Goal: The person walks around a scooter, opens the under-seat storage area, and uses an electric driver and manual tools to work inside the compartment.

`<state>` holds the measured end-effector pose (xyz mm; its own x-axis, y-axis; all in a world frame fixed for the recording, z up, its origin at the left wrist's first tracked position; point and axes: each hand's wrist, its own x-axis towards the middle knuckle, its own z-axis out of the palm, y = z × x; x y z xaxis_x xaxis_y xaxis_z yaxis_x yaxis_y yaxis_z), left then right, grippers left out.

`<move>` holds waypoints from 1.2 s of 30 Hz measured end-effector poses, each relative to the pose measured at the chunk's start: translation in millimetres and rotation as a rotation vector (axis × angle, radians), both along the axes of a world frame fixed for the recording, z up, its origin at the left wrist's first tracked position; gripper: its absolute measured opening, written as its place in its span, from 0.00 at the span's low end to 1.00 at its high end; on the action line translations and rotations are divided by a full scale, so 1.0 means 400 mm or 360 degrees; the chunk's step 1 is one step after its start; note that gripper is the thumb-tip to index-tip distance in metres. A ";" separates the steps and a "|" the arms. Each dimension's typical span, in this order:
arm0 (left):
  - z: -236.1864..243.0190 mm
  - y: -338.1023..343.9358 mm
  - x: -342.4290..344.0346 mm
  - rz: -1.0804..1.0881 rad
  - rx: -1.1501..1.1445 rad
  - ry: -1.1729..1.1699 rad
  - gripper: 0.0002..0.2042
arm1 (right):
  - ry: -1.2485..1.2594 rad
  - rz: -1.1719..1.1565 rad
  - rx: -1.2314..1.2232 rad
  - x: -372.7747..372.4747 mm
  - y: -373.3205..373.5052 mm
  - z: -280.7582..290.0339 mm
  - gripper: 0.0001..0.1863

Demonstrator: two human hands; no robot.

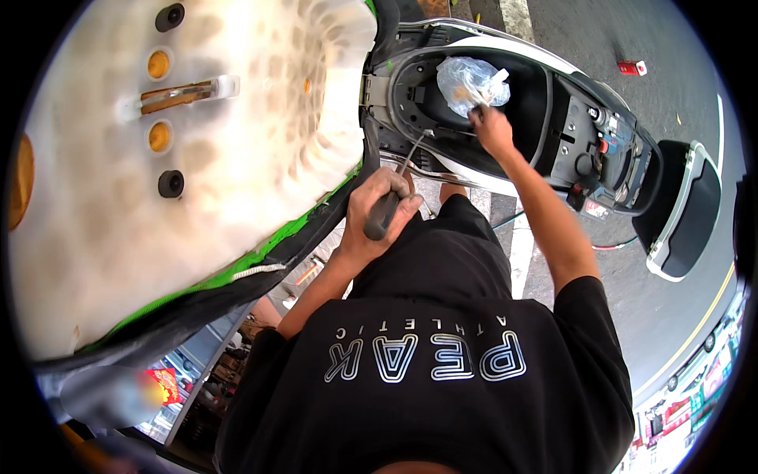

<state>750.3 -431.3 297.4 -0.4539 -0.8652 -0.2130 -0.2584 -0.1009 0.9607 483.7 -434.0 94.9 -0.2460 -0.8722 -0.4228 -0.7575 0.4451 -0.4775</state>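
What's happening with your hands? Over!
Left hand: gripping screwdriver-like tool. Right hand: at translucent plastic bag in underseat compartment, grip unclear. Scooter seat: open, out of the way.

Storage compartment (527, 107): open overhead; free pocket right of plastic bag (466, 79). Raised seat (237, 142) walls its left. Right hand (493, 130) obstructs lower-side entry; long-shafted tool (380, 218) crosses lower-left approach.
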 end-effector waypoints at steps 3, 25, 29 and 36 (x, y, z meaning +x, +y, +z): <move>-0.030 0.000 -0.007 -0.0070 -0.0030 0.0097 0.09 | 0.0320 0.0396 -0.0845 -0.050 -0.253 0.036 0.16; -0.062 0.001 -0.048 -0.0045 -0.0153 0.0022 0.10 | 0.0153 0.0174 -0.0556 0.130 -0.477 -0.170 0.19; -0.062 0.014 -0.052 -0.0007 -0.0240 0.0054 0.10 | -0.0126 0.0119 -0.0821 0.058 -0.403 -0.065 0.17; -0.034 0.023 -0.039 0.0009 -0.0215 0.0284 0.10 | -0.0677 -0.0295 0.0295 0.005 -0.015 -0.063 0.20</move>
<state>734.8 -422.1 283.9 -0.4691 -0.8831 -0.0119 -0.0828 0.0306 0.9961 485.8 -439.9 69.9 -0.1617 -0.7308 -0.6632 -0.4132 0.6604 -0.6270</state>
